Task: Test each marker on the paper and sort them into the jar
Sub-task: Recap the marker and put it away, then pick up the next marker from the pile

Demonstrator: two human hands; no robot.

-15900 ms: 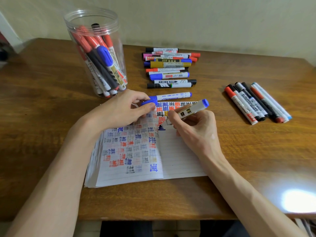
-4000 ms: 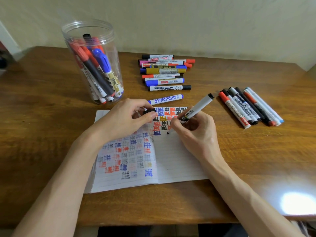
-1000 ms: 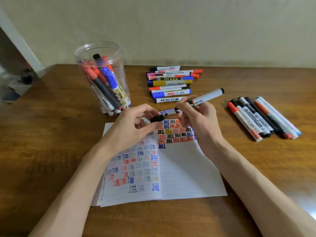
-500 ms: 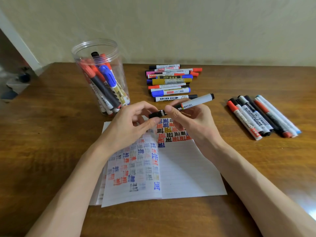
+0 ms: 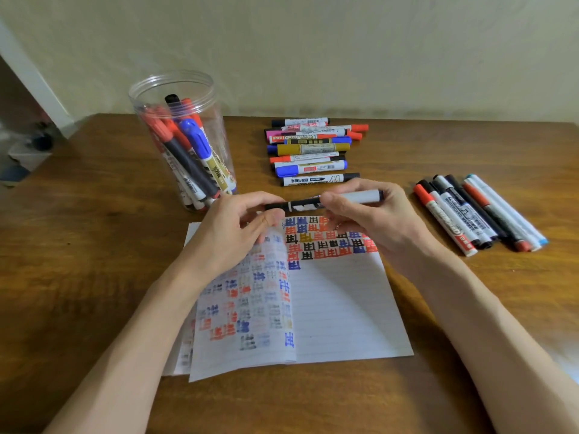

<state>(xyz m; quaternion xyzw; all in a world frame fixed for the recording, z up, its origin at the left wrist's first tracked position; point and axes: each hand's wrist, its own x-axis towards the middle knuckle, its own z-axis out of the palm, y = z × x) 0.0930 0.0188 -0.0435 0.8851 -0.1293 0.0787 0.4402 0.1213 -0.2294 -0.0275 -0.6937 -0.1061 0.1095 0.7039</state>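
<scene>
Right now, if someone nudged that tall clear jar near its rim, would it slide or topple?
It would probably tip: the jar is tall and narrow, and its markers lean to one side. The thin clear plastic looks light, so a low push would likely slide it.

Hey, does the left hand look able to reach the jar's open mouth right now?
Probably yes: the jar stands uncovered just beyond the left hand, nothing between them, though that hand pinches the cap end of the black marker.

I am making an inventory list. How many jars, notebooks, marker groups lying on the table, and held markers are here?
Clear plastic jar: 1
Notebook: 1
Marker pile: 1
Marker row: 1
Held black-capped marker: 1
Total: 5
</scene>
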